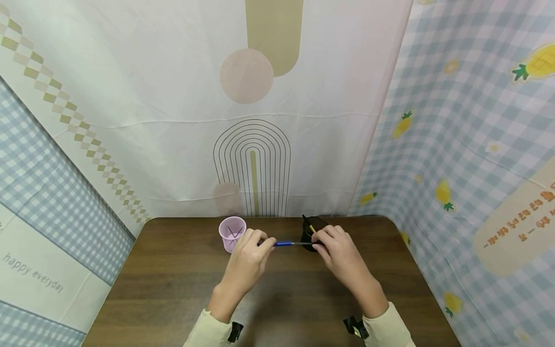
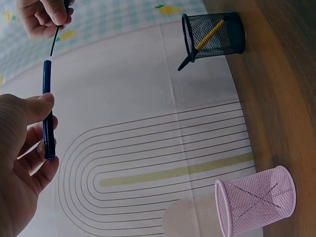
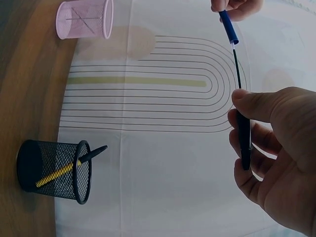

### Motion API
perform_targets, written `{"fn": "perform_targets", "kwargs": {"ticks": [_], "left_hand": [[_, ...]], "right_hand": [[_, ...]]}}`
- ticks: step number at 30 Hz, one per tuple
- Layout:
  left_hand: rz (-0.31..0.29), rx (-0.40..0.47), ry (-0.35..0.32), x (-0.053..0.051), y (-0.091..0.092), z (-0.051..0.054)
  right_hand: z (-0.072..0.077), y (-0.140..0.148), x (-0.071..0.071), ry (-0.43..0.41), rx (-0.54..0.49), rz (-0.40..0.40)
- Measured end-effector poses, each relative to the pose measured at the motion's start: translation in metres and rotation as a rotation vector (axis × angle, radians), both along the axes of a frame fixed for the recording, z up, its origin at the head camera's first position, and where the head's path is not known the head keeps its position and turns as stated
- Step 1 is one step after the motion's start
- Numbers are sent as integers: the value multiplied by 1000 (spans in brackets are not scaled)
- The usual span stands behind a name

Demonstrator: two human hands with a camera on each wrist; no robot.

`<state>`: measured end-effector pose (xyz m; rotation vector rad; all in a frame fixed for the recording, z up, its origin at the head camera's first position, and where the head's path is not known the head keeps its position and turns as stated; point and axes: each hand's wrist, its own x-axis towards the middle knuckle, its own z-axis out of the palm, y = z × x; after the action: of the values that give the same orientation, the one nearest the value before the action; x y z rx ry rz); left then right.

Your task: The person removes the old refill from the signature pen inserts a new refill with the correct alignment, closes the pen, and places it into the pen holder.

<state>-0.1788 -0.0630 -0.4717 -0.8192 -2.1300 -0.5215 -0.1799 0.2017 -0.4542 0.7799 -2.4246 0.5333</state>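
My left hand point(image 1: 248, 256) pinches a blue pen barrel point(image 2: 47, 81) between thumb and fingers. Opposite it, my right hand point(image 1: 343, 253) grips the black section of the pen point(image 3: 244, 138). A thin dark refill point(image 3: 237, 69) spans the gap, with one end at the mouth of the blue barrel and the other at the right fingers. Both hands are raised off the table. Behind the right hand stands a black mesh pen cup point(image 3: 83, 192), holding a yellow pen with a black end point(image 3: 94, 153). Left of the hands is a pink mesh pen cup point(image 1: 228, 244).
The brown wooden table point(image 1: 169, 274) backs onto a pale patterned curtain point(image 1: 173, 86). A blue checked cloth with pineapples point(image 1: 459, 106) hangs on the right. More checked cloth point(image 1: 43, 159) lines the left side.
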Motion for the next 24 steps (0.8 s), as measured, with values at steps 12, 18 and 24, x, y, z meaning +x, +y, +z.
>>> {"fn": "perform_targets", "kwargs": {"ticks": [12, 18, 24], "left_hand": [[7, 18, -11, 0, -6, -5], [4, 27, -27, -1, -8, -6], [10, 34, -39, -5, -10, -14]], "right_hand": [[0, 3, 1, -8, 3, -15], [3, 4, 2, -29, 6, -15], [4, 5, 2, -16, 3, -7]]}}
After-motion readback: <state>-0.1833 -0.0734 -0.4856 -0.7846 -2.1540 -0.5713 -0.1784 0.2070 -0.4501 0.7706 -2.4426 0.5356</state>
